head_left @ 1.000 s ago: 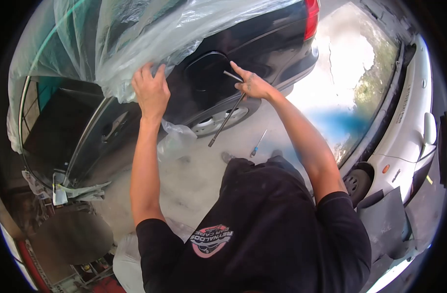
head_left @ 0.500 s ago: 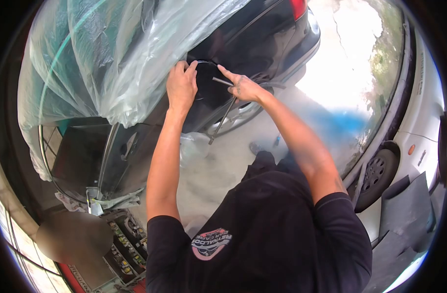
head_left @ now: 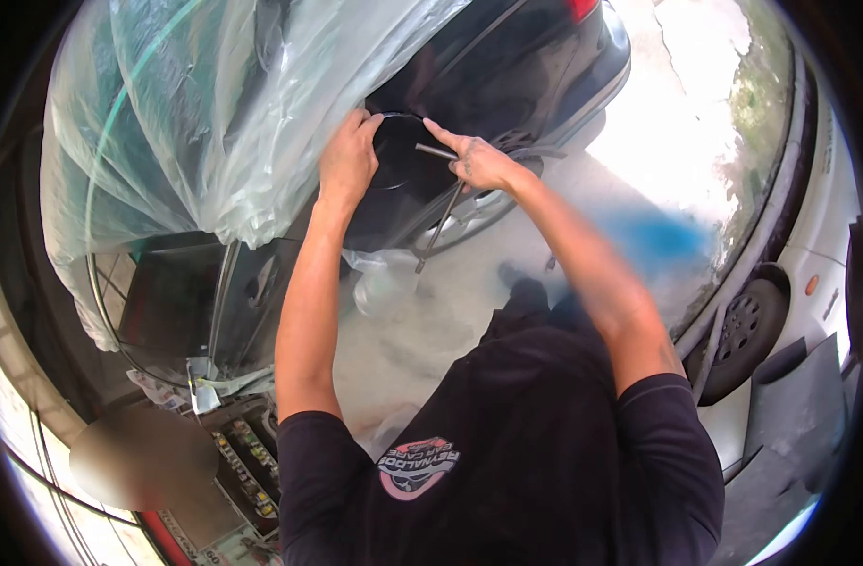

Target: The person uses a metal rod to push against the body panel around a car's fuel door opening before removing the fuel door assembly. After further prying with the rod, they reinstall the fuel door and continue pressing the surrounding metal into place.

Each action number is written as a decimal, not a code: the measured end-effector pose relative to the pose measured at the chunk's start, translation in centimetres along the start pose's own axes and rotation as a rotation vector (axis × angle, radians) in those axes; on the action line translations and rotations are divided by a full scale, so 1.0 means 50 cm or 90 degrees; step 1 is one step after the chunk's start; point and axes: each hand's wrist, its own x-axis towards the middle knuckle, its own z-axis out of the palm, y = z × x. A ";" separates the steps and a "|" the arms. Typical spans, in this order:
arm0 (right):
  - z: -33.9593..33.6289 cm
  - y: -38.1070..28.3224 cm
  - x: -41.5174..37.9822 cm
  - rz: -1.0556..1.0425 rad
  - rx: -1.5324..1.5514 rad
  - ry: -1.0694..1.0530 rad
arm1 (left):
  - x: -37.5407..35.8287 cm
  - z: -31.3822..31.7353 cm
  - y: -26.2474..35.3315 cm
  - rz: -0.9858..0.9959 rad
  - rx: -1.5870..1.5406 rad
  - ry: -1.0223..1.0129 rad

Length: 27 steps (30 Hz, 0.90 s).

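Observation:
My left hand [head_left: 349, 158] is at the upper left edge of a round black panel [head_left: 398, 156] on the dark car's rear side [head_left: 493, 80]. Its thumb and fingertips are drawn together there; what they pinch, if anything, is too small to make out. My right hand [head_left: 477, 160] has its index finger stretched to the panel's upper right edge, where a thin shiny arc runs between both hands. The other fingers of that hand curl around a metal T-handle wrench [head_left: 438, 232], whose long shaft slants down in front of the rear wheel [head_left: 471, 219].
Clear plastic sheeting [head_left: 252, 113] drapes over the car, close by my left hand. A light-coloured car [head_left: 818, 226] stands at the right, with dark sheets [head_left: 795, 415] by it. At the lower left lies an organizer with small parts [head_left: 247, 462].
The view has shifted slightly, and the wrench's lower end sits a little further right. Both hands stay at the round panel's upper edge, the right still holding the wrench.

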 end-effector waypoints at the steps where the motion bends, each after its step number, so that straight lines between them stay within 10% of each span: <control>1: 0.007 -0.002 0.005 -0.006 -0.004 -0.009 | -0.003 -0.019 -0.007 0.006 -0.016 -0.042; 27: 0.072 -0.125 -0.005 0.139 -0.085 0.070 | -0.274 -0.099 -0.180 -0.133 -0.184 -0.029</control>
